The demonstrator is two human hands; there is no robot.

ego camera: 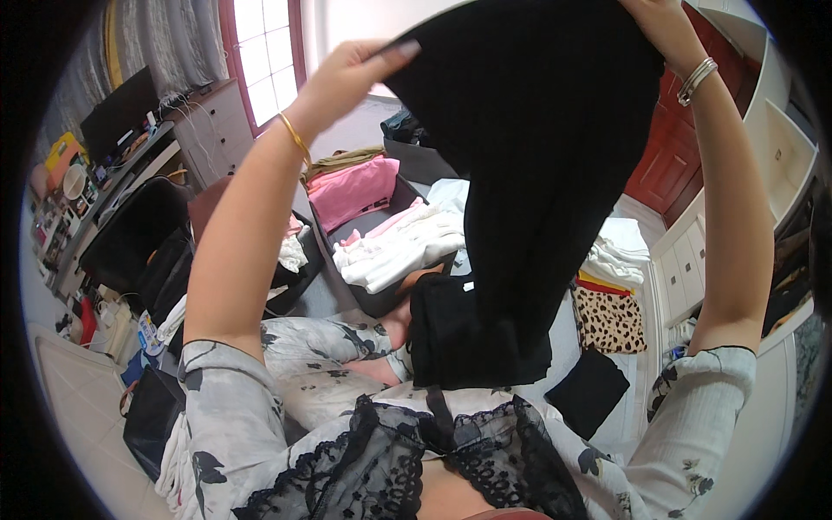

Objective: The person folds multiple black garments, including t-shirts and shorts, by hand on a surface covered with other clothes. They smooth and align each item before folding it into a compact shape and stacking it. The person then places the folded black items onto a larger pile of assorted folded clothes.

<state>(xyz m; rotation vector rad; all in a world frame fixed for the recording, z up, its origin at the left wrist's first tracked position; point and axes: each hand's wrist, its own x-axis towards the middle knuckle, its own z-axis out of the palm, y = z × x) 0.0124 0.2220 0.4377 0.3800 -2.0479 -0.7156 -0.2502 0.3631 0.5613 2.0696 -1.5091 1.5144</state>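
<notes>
A black garment (546,130) hangs spread between my raised hands, its lower part narrowing downward. My left hand (357,75) pinches its upper left edge, thumb on top. At the upper right, my right hand (669,29) grips the other side; its fingertips are cut off by the picture's top edge. Below, a folded black cloth stack (448,338) lies across my lap, and the hanging end of the garment overlaps it. A small white tag shows on that stack's upper edge.
Ahead stands a dark fabric storage box (338,260) with pink folded clothes (361,185) and white ones (403,244). To the right lie folded white clothes (617,250), a leopard-print cloth (611,322) and a folded black cloth (588,393). A black chair (130,234) stands left.
</notes>
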